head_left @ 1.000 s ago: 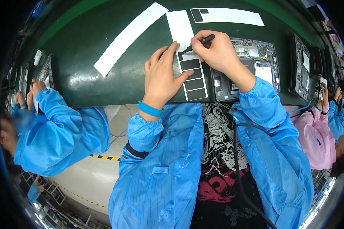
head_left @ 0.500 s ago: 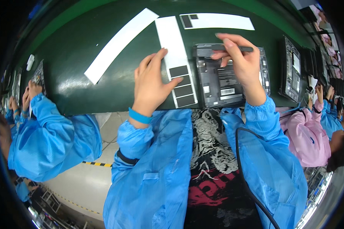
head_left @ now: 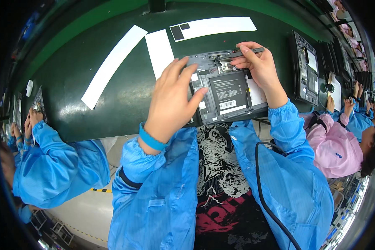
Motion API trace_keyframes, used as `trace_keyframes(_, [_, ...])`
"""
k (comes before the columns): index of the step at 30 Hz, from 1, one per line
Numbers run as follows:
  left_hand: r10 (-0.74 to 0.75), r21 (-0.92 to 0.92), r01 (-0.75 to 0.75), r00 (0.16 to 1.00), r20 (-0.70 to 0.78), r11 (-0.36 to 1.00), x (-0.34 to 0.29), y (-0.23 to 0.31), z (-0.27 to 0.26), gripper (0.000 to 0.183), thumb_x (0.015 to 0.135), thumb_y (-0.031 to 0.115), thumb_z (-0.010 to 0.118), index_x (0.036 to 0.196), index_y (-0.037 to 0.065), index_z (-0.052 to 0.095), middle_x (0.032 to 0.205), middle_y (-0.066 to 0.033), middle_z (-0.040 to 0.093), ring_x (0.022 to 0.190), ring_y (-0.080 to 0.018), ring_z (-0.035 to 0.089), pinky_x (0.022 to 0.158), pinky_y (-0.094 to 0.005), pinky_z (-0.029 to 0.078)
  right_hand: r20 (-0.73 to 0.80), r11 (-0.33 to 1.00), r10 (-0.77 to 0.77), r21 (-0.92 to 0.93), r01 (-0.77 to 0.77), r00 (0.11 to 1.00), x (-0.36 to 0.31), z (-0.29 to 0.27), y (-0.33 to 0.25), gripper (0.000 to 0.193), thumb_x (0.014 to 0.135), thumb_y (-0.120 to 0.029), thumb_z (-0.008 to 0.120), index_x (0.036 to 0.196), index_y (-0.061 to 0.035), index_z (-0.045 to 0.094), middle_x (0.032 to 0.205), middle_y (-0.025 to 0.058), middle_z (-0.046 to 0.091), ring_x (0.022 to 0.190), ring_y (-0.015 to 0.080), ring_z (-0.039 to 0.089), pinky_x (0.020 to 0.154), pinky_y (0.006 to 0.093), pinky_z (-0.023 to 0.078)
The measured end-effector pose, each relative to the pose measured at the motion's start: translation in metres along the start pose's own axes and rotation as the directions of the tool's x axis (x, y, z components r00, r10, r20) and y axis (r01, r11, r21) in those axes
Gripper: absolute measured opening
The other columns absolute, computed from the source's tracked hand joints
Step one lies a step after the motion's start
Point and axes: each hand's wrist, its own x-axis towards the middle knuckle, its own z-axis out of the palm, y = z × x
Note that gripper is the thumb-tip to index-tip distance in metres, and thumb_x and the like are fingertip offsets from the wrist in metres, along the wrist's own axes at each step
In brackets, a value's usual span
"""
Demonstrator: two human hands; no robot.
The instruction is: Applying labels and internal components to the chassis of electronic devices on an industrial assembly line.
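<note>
An opened flat electronic device (head_left: 204,112), laptop-like, lies before me with its dark battery (head_left: 229,92) exposed. My left hand (head_left: 171,96) reaches over the device's left edge, fingers spread and holding nothing; its fingertips are at the upper left corner, and whether they press on it I cannot tell. Above the upper right part, my right hand (head_left: 256,64) pinches dark tweezers (head_left: 254,51), their slim end pointing left over the device's top edge. A white strip (head_left: 159,50) runs behind my left hand, which hides most of it.
Another long white strip (head_left: 114,66) lies to the left, and one with black patches (head_left: 216,27) at the back. A second opened device (head_left: 306,71) stands to the right. Co-workers in blue (head_left: 56,158) and pink (head_left: 331,154) sit either side. A black cable (head_left: 260,187) crosses my right side.
My left hand has gone from the white strip with black patches to the device's left edge. The device now sits turned and further left, over the strip's lower part. The tweezers remain in my right hand.
</note>
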Motion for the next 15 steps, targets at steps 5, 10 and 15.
trace_keyframes(5, [0.023, 0.024, -0.023, 1.0, 0.008, 0.999, 0.01, -0.001, 0.024, 0.048, 0.083, 0.023, 0.07, 0.123, 0.001, 0.056, 0.137, -0.0195, 0.048, 0.13, -0.0393, 0.042, 0.105, -0.0442, 0.037, 0.015, 0.999, -0.003, 0.033, 0.002, 1.0, -0.001, -0.002, -0.001, 0.03, 0.095, -0.019, 0.061, 0.108, 0.0079, 0.059, 0.088, 0.0179, 0.068, 0.076, 0.0232, 0.071, 0.062, 0.0253, 0.057])
trace_keyframes(10, [0.009, 0.06, -0.011, 1.0, 0.02, 0.998, 0.014, 0.0, 0.028, 0.049, 0.082, 0.022, 0.07, 0.124, 0.001, 0.056, 0.138, -0.0192, 0.047, 0.131, -0.0397, 0.041, 0.106, -0.0446, 0.037, 0.02, 1.0, -0.017, 0.013, 0.017, 1.0, -0.002, -0.001, 0.001, 0.03, 0.094, -0.019, 0.061, 0.106, 0.0086, 0.059, 0.091, 0.0192, 0.068, 0.076, 0.0238, 0.071, 0.06, 0.0241, 0.056])
trace_keyframes(15, [-0.004, 0.052, 0.002, 1.0, 0.03, 0.999, 0.014, 0.0, 0.028, 0.05, 0.082, 0.021, 0.07, 0.124, 0.0, 0.055, 0.138, -0.0188, 0.046, 0.132, -0.0388, 0.039, 0.107, -0.0443, 0.036, 0.03, 1.0, 0.005, 0.013, -0.006, 1.0, -0.001, -0.005, 0.004, 0.029, 0.094, -0.019, 0.061, 0.103, 0.0085, 0.06, 0.093, 0.0196, 0.068, 0.077, 0.0244, 0.071, 0.061, 0.0249, 0.056])
